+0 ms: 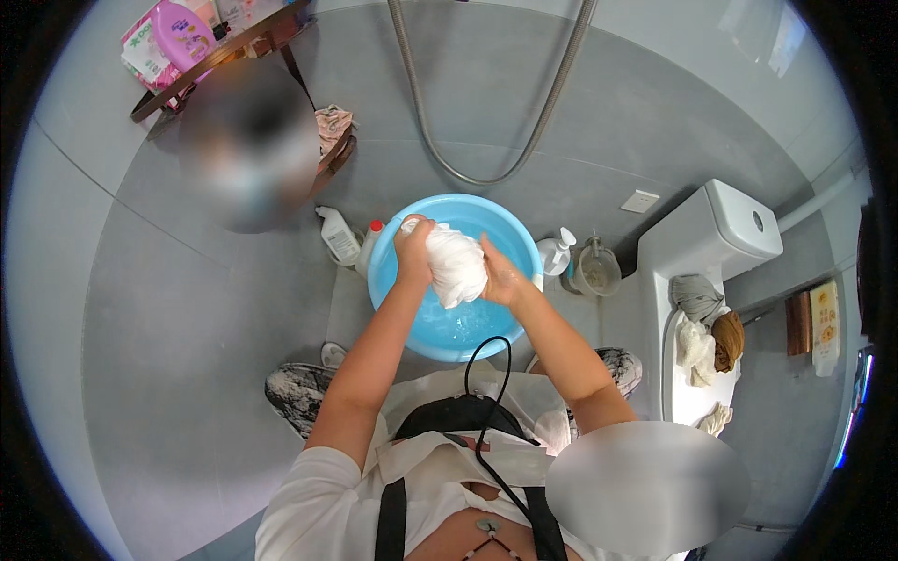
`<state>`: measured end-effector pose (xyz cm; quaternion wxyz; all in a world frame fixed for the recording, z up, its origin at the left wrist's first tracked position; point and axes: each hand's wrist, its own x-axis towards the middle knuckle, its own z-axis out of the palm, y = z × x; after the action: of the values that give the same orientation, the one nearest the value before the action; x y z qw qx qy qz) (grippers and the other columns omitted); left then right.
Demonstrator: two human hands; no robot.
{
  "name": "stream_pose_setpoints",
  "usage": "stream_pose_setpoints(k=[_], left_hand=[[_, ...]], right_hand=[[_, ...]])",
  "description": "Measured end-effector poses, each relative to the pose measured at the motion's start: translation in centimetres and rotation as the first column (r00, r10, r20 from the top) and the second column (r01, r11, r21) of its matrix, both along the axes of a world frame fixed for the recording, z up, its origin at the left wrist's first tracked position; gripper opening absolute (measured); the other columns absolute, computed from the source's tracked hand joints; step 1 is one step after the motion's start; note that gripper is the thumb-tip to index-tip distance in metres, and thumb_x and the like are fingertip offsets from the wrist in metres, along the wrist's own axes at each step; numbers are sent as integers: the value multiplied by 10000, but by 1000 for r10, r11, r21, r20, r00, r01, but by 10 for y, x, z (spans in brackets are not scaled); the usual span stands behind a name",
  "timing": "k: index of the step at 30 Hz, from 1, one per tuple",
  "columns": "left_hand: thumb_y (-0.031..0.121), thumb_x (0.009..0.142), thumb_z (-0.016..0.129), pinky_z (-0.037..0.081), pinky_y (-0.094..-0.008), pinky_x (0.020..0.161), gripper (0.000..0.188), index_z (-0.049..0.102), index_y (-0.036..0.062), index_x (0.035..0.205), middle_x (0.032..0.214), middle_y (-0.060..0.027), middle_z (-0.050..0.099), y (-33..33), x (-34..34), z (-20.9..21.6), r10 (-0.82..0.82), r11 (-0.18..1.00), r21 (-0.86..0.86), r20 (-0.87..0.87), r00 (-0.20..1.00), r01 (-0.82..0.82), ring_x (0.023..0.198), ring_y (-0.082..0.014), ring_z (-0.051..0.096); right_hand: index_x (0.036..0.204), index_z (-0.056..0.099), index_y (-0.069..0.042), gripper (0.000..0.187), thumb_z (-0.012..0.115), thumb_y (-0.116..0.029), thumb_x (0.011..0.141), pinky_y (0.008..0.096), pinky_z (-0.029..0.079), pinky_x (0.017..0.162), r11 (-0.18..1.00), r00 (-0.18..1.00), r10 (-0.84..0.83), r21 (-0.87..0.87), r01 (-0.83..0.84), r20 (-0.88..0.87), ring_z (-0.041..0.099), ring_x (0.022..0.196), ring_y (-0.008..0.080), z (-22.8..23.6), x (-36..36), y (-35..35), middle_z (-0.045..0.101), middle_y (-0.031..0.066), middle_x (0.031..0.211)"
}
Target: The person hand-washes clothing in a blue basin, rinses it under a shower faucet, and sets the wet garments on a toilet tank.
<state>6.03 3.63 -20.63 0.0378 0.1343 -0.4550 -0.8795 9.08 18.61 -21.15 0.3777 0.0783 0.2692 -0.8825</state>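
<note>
A bunched white cloth [458,268] is held up over a light blue basin [506,222] with water in the bottom. My left hand [413,251] wraps round the cloth's upper left part, fingers closed. On the other side, my right hand [503,271] cups the cloth, its fingers against the right side. The cloth is gathered into a lump and hides part of the water below. Whether it is a garment or a towel cannot be made out.
Left of the basin stand a white bottle [338,236] and a red-capped bottle [376,227]. A white pump bottle [557,251] and a clear container [597,269] are at its right. A toilet [685,226] with cloths on it stands further right. A shower hose [547,117] hangs behind.
</note>
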Motion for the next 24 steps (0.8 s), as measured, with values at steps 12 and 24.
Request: stream_pose_setpoints(k=[12, 24], left_hand=[[209, 730, 483, 476, -440, 730, 245, 515, 14, 875, 853, -164, 566, -24, -14, -17, -375, 814, 535, 185, 908, 227, 791, -318, 574], [187, 736, 550, 483, -370, 697, 281, 493, 3, 941, 884, -118, 552, 13, 7, 0, 19, 956, 286, 177, 984, -70, 791, -245, 581]], right_hand=[[1359, 121, -139, 1084, 784, -264, 510, 467, 244, 999, 381, 176, 522, 413, 828, -834, 190, 1270, 360, 30, 38, 20, 29, 187, 1403], [1081, 454, -48, 449, 655, -209, 713, 330, 364, 877, 548, 605, -378, 358, 756, -701, 427, 1070, 209, 10, 18, -19, 441, 135, 1144]])
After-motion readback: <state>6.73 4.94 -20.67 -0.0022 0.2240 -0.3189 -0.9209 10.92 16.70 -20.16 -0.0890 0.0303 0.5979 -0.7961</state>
